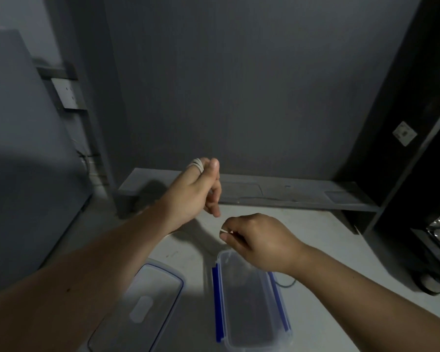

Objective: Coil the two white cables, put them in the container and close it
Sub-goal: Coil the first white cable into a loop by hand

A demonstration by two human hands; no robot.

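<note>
Left hand (pixel 193 189) holding white cable (pixel 197 165) wound round its fingers, right hand (pixel 254 240) pinching the loose end, hovering directly above open container (pixel 252 308).

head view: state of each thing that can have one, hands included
white cable: wound in loops around left fingers
left hand: raised, holding the coil
right hand: pinching a white cable end
container: open, no white cable inside
lid: off, lying left of container
</note>
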